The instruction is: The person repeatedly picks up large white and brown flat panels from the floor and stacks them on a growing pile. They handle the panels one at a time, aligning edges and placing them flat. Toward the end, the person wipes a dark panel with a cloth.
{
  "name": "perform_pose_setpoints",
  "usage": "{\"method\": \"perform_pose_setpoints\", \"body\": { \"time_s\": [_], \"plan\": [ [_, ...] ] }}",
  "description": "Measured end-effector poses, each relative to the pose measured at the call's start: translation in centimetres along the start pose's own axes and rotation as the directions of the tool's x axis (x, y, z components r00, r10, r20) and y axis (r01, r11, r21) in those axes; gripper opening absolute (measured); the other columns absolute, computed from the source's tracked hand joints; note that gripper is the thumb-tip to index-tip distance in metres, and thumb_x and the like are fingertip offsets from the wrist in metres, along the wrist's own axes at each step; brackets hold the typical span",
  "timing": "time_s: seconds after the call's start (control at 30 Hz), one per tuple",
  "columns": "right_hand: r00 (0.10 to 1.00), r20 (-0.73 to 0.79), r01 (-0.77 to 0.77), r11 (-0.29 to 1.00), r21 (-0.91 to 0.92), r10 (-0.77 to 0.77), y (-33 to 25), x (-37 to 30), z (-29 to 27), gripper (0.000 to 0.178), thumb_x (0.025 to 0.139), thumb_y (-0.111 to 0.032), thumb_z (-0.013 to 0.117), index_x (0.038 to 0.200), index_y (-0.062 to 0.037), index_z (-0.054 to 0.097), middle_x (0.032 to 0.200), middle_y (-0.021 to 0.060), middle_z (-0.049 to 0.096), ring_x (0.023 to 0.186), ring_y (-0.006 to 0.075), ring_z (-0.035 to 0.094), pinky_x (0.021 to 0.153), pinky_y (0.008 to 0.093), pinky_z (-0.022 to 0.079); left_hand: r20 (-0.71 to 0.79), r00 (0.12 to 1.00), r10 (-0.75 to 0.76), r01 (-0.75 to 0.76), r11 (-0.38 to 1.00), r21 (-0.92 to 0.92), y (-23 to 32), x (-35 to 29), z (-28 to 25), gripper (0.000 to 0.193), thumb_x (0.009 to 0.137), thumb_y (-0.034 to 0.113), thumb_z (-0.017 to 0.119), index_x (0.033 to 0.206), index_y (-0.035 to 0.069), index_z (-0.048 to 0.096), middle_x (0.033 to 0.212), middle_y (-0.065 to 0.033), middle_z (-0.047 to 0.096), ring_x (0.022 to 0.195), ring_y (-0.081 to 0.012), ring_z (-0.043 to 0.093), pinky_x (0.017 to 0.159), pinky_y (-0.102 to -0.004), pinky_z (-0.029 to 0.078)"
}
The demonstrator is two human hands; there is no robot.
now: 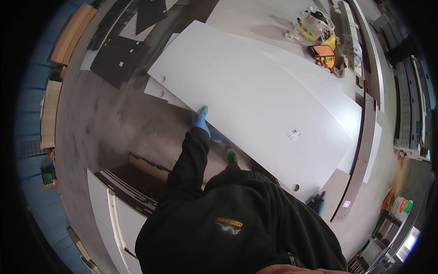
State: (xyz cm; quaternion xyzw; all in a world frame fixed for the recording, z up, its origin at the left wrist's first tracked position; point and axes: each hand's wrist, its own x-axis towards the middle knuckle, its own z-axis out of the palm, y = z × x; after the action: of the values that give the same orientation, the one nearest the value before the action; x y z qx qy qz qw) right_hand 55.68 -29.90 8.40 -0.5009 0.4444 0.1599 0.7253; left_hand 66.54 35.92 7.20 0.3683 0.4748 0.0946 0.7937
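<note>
over on the left we had some dark panels (116,61) lying around. next up, our gloved left hand (200,120) was closed on the near edge of the big white panel (255,100), which sat right in front of us, overlapping another white sheet (347,104). our right hand (318,203) was by its right corner, couldn't tell the grip, near a brown strip (359,157).

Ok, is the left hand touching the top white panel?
Touching. The head view shows the left hand gripping the edge of the top white panel, its blue-gloved thumb lying over the panel's face.
</note>
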Motion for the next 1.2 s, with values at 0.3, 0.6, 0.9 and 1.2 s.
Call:
{"method": "perform_pose_setpoints", "body": {
  "time_s": [0.3, 0.6, 0.9, 1.2],
  "plan": [
    [0.883, -0.155, 0.276, 0.757, -0.592, -0.443, -4.6, 7.8, 6.4, 0.065, 0.109, -0.050, 0.042, 0.144, 0.0043, 0.053, 0.143, 0.0169, 0.060, 0.127, 0.0271, 0.058, 0.108, 0.0390, 0.047, 0.018, 0.939, 0.344, -0.344, 0.939, -0.007, -0.8, 1.7, -1.1, 0.057, 0.088, 0.032, 0.080, 0.132, 0.000, 0.061, 0.127, -0.0132, 0.066, 0.114, -0.0284, 0.061, 0.103, -0.0414, 0.048],
    [0.924, 0.077, 0.294, 0.567, -0.770, -0.375, -7.5, 9.8, 9.3, 0.064, 0.109, -0.049, 0.042, 0.142, 0.0038, 0.055, 0.139, 0.0166, 0.062, 0.123, 0.0266, 0.060, 0.107, 0.0391, 0.048, -0.043, 0.878, 0.476, -0.478, 0.873, -0.099, -0.6, -13.7, -0.5, 0.034, 0.090, 0.017, 0.075, 0.119, 0.001, 0.067, 0.103, -0.0057, 0.071, 0.093, -0.0173, 0.067, 0.084, -0.0337, 0.053],
    [0.883, 0.360, 0.442, 0.276, -0.853, -0.300, -8.3, 9.1, 14.7, 0.063, 0.109, -0.049, 0.042, 0.141, 0.0033, 0.056, 0.136, 0.0163, 0.064, 0.120, 0.0260, 0.062, 0.106, 0.0392, 0.049, -0.213, 0.898, 0.384, -0.432, 0.861, -0.268, -2.1, -30.7, -10.1, 0.045, 0.093, 0.027, 0.075, 0.125, -0.004, 0.065, 0.106, -0.0095, 0.071, 0.094, -0.0199, 0.069, 0.082, -0.0332, 0.056],
    [0.766, 0.623, 0.622, -0.066, -0.781, -0.159, -1.7, 2.6, 24.0, 0.062, 0.109, -0.049, 0.042, 0.139, 0.0028, 0.057, 0.133, 0.0160, 0.066, 0.117, 0.0255, 0.064, 0.106, 0.0392, 0.049, -0.550, 0.730, 0.405, -0.618, 0.734, -0.280, -6.1, -46.1, -28.0, 0.047, 0.096, 0.030, 0.072, 0.127, -0.004, 0.063, 0.107, -0.0108, 0.072, 0.085, -0.0210, 0.071, 0.068, -0.0314, 0.057]
  ]
}}
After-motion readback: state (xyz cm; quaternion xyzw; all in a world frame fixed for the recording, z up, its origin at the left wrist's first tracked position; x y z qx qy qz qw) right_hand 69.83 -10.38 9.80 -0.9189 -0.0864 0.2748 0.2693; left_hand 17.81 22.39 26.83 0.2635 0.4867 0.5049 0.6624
